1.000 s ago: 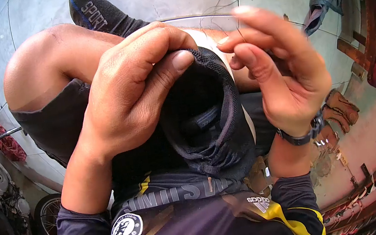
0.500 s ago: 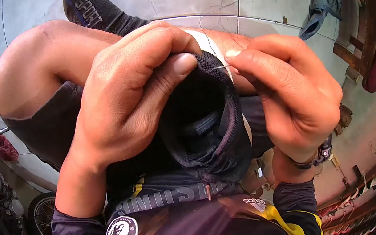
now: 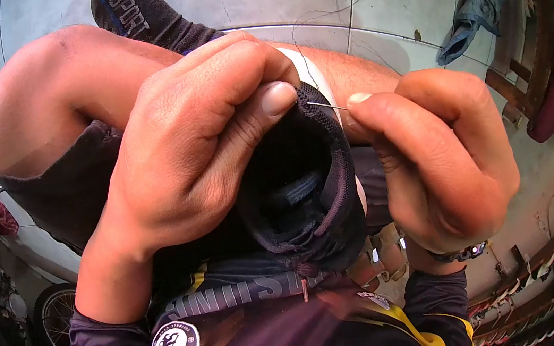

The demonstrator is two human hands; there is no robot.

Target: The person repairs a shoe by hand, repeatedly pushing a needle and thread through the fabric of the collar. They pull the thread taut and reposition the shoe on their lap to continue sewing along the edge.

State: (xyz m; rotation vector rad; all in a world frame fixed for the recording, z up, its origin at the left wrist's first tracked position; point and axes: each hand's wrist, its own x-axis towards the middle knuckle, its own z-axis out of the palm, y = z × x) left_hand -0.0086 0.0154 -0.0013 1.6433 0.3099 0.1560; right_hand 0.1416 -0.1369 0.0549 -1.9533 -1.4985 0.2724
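Note:
A black shoe (image 3: 342, 185) with a knitted collar and a white sole edge rests in my lap, its opening facing up. My left hand (image 3: 192, 138) grips the collar, thumb and bent fingers pinching the fabric at its far rim. Between thumb and forefinger, my right hand (image 3: 449, 150) holds a thin sewing needle (image 3: 327, 105). The needle's other end lies at the collar, just right of my left thumb. A dark thread (image 3: 322, 13) loops loosely beyond the shoe over my leg and the tiled floor.
My bent leg (image 3: 63, 89) and a dark sock (image 3: 130, 14) are at the upper left. A bicycle-like wheel (image 3: 58, 321) and metal parts stand at lower left. Crumpled blue-grey cloth (image 3: 472, 7) lies on the floor at right, near a wooden frame (image 3: 521, 88).
My right hand has moved right and slightly down, and more of the needle shows between it and the collar. My left hand keeps its pinch on the shoe.

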